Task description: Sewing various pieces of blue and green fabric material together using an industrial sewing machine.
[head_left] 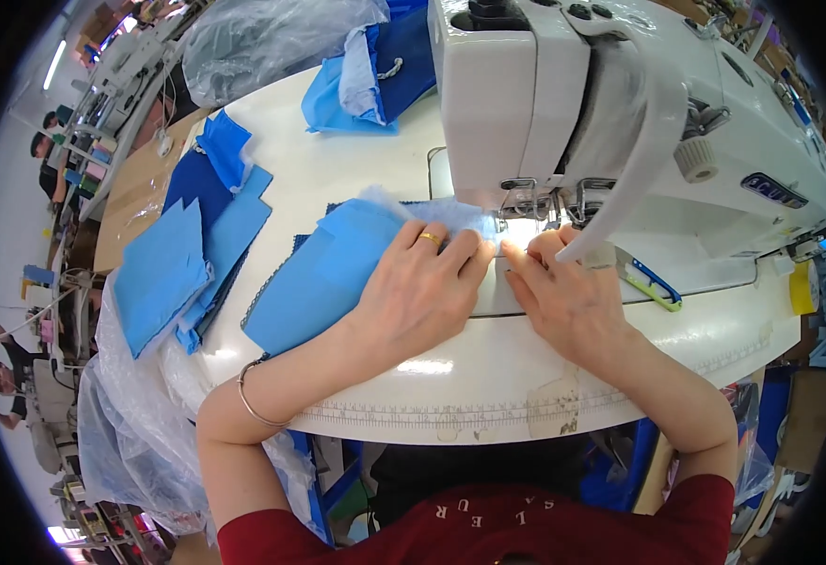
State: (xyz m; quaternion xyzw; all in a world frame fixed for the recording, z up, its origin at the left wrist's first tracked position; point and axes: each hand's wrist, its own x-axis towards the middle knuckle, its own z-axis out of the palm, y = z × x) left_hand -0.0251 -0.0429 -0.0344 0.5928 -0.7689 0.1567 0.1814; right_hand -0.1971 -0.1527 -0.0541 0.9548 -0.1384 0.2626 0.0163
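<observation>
A light-blue fabric piece with dark overlocked edges lies on the sewing table, a pale fluffy layer along its far side. Its narrow right end reaches the lit needle area of a white sewing machine. My left hand rests over that end, fingers curled and pressed onto the cloth. Close by on the right, my right hand has its fingers drawn together just in front of the presser foot. Whatever its fingertips grip is too small to make out.
Cut blue fabric pieces are stacked at the left, and another blue bundle lies at the back. Thread snips with a blue and green handle lie right of my right hand. Yellow tape sits at the right edge. Clear plastic hangs lower left.
</observation>
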